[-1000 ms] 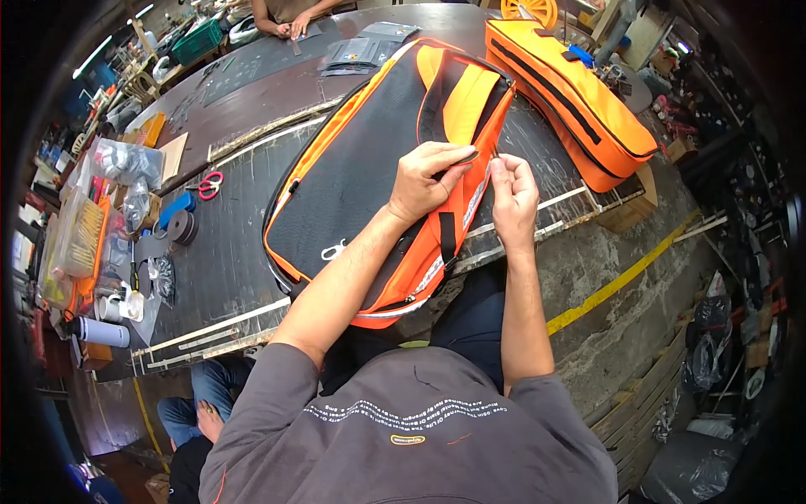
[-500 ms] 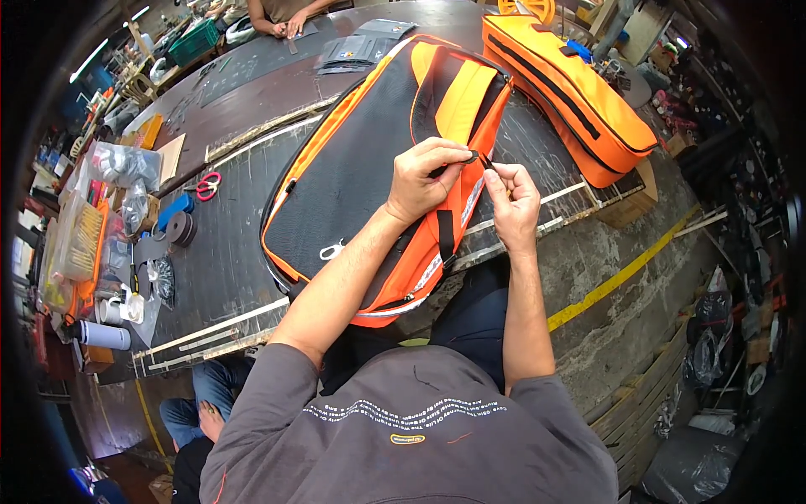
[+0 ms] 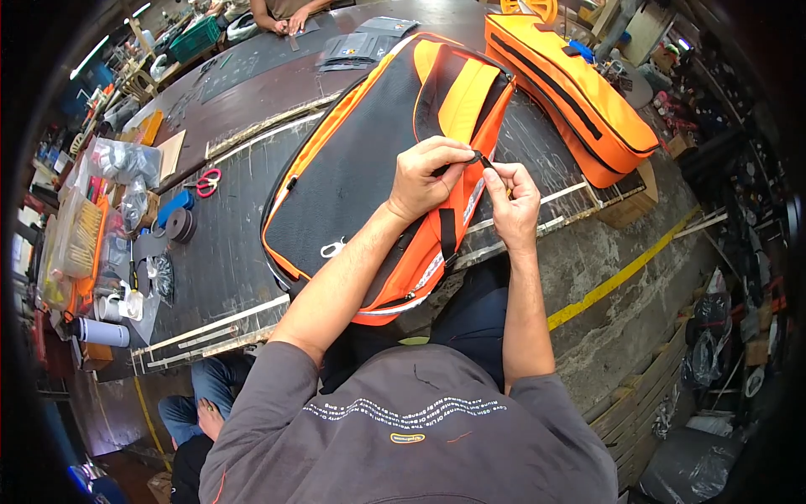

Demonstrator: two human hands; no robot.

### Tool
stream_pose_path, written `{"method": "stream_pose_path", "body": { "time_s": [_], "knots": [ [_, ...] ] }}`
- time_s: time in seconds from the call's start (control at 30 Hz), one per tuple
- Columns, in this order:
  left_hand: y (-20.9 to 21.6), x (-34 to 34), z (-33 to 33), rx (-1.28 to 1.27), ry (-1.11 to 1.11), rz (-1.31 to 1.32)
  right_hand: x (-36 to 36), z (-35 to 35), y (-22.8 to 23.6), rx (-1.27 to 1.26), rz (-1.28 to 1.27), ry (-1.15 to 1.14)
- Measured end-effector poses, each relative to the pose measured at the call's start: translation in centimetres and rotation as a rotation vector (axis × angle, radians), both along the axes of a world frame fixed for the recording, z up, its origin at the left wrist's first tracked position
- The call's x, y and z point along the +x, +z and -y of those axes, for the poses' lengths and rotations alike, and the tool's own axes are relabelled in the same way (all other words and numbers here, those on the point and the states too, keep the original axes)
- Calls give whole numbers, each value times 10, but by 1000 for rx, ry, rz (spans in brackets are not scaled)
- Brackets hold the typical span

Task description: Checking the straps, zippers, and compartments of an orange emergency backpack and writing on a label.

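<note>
An orange backpack with a dark mesh back panel [image 3: 353,160] lies on the dark worktable, its lower end at the table's near edge. Over the bag's right side, my left hand [image 3: 424,178] pinches a small black strap end [image 3: 480,158] between thumb and fingertips. Just to the right, my right hand [image 3: 515,200] is closed on the same black piece from the other side, its fingertips close to the left ones. The exact form of this piece is mostly hidden by my fingers. Below my hands a black webbing loop [image 3: 447,231] crosses the bag's orange side.
A long orange zippered bag [image 3: 571,92] rests to the right. Red-handled scissors [image 3: 207,182], dark tape rolls [image 3: 180,225] and a white bottle [image 3: 102,333] are on the left. Flat dark pouches [image 3: 365,50] lie farther back, near another person's hands [image 3: 291,23]. Someone's bare foot [image 3: 209,417] shows below.
My fingertips have shifted slightly on the black strap end, and a little more of it shows between them. The backpack has moved very slightly to the right.
</note>
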State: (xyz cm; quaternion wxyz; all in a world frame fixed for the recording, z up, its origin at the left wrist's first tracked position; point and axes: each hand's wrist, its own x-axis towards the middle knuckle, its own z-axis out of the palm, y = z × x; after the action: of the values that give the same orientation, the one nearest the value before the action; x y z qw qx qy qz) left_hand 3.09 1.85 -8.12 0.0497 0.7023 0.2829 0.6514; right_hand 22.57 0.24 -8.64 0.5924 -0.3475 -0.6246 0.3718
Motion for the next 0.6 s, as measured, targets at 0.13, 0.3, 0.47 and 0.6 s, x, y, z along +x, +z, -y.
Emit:
{"method": "stream_pose_path", "body": {
  "time_s": [0.13, 0.3, 0.47, 0.6],
  "knots": [
    [-1, 0, 0, -4, 12, -16, 4, 0, 3, 7, 52, -5],
    [-4, -1, 0, -14, 8, -30, 6, 2, 4, 6, 76, -9],
    [-3, 0, 0, 1, 12, -35, 7, 1, 1, 36, 94, -16],
    [-2, 1, 3, -94, -23, 34, 5, -1, 0, 14, -35, -55]
  ]
}}
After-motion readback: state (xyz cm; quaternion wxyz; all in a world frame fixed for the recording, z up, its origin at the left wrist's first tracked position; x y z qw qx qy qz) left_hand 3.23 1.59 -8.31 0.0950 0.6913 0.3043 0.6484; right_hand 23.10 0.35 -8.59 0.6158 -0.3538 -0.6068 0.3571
